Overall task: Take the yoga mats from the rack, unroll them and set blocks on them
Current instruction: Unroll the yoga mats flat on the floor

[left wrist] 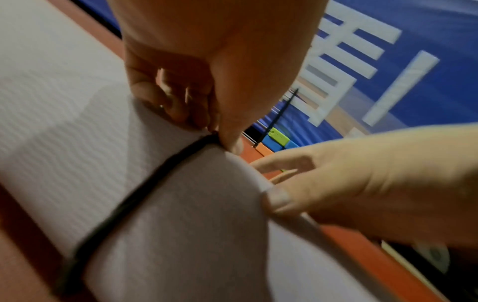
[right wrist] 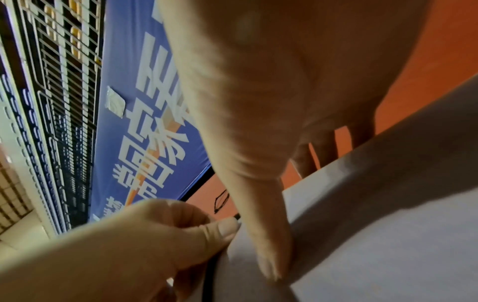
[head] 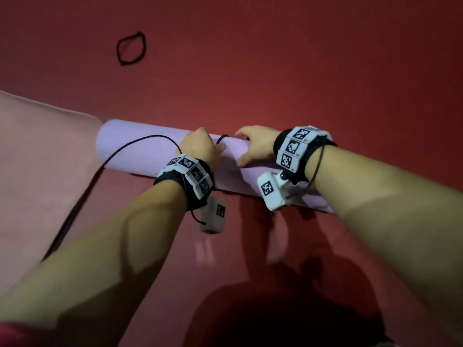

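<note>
A rolled lavender yoga mat (head: pixel 140 151) lies across the red floor, with a black elastic band (left wrist: pixel 129 204) round it. My left hand (head: pixel 220 146) pinches that band at the top of the roll between thumb and fingertips (left wrist: pixel 230 141). Just to its right, my right hand (head: pixel 239 147) straddles the roll. Its thumb (right wrist: pixel 269 245) presses on the near side and its straight fingers reach over the far side. A pink mat (head: pixel 37 171) lies unrolled at the left. Coloured blocks (left wrist: pixel 276 139) show far off in the left wrist view.
A second black band (head: pixel 131 48) lies loose on the floor beyond the roll. A black cable (head: pixel 120 151) from my wrist crosses the roll's left part. A blue banner (right wrist: pixel 134 143) and a metal grille (right wrist: pixel 59 81) stand at the floor's far edge.
</note>
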Demonstrator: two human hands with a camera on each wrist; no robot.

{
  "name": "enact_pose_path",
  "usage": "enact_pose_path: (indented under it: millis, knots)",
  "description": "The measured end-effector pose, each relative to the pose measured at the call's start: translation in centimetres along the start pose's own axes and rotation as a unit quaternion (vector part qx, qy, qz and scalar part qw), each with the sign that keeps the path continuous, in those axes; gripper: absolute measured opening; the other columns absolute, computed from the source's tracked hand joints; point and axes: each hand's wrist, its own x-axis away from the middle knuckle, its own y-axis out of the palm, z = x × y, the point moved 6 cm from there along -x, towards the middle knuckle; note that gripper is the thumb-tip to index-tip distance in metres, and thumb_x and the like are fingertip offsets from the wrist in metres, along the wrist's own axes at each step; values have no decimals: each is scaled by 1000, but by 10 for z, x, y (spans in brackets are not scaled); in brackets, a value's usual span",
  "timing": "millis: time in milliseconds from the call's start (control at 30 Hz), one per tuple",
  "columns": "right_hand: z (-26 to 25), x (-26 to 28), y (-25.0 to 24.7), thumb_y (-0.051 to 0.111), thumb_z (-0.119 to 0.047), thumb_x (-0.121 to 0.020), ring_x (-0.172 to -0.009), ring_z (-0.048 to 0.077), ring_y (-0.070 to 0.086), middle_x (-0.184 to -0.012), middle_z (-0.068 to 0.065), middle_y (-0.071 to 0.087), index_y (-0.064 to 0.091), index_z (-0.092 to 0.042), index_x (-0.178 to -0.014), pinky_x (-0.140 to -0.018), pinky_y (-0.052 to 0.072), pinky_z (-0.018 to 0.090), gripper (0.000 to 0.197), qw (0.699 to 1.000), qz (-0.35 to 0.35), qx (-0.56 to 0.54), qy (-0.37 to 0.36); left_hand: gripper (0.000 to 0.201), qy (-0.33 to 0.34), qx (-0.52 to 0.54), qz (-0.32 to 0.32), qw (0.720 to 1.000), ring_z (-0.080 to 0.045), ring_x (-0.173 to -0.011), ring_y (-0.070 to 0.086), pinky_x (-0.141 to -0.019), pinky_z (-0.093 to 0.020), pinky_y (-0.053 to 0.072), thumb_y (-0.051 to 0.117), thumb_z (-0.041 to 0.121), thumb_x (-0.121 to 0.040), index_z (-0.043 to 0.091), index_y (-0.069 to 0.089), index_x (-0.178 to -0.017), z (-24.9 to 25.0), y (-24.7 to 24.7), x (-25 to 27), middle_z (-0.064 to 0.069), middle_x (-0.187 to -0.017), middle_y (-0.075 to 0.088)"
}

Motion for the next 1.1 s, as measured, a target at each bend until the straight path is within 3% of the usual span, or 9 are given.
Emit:
enact_pose_path:
  millis: [233,400,500,567,667,733,800,1000,1100]
  knots:
    - [-7,11,12,88,-49,-58,-115,29,47,-125,2,49,47,-35,-136,-87,40,38,89,997,36,70,25,35,6,-25,-62,998,-36,-111,58,-82,-38,45,54,30,-97,1,58,-116,0,7,19,-19,-124,58]
    - [-9,16,15,89,-49,-55,-117,30,44,-123,3,46,49,-40,-133,-85,36,39,89,997,49,54,40,24,95,29,-99,990,-40,-108,53,-71,-36,37,49,14,-96,-7,59,-92,16,11,42,-31,-104,62]
    - [-13,20,12,89,-45,-57,-118,30,43,-117,3,44,54,-40,-133,-89,41,39,84,996,59,45,50,27,96,80,-100,987,-39,-96,61,-66,-36,38,50,14,-96,6,49,-71,25,7,52,-26,-95,65]
    - [-18,24,9,81,-30,-69,-115,27,52,-117,3,58,65,-31,-124,-95,47,38,57,996,76,0,40,35,83,95,-100,987,-30,-86,59,-69,-30,39,49,19,-99,18,46,-64,22,9,54,-12,-85,61]
    - [-24,25,7,59,-3,-82,-73,23,63,-84,8,72,75,-8,-94,-67,52,29,20,987,54,-142,58,38,86,113,-97,985,-24,-75,50,-71,-29,39,50,23,-100,23,44,-62,19,9,59,-6,-78,56]
    - [-28,29,9,55,-10,-88,-48,22,52,-70,13,66,65,-3,-80,-44,41,21,14,968,26,-230,101,41,89,156,-96,979,-22,-68,45,-68,-30,38,54,22,-99,20,42,-60,19,8,66,-4,-70,50]
    - [-29,28,13,58,-19,-91,-37,19,45,-61,13,60,58,-5,-71,-36,33,15,25,955,8,-269,129,40,86,207,-90,970,-22,-69,44,-65,-34,39,56,18,-97,18,40,-60,18,10,69,-4,-67,49]
    - [-17,25,16,70,2,-71,-41,18,47,-51,11,58,64,-1,-65,-39,36,19,8,922,44,-328,201,32,133,153,-117,972,-22,-64,46,-63,-36,43,55,21,-96,5,51,-67,13,7,66,-14,-70,57]
    - [-18,26,19,62,1,-74,-43,16,51,-56,12,62,67,1,-70,-42,43,22,7,907,31,-369,203,10,150,66,-80,983,-24,-81,54,-64,-33,41,58,12,-89,10,61,-79,9,-4,55,-7,-82,59]
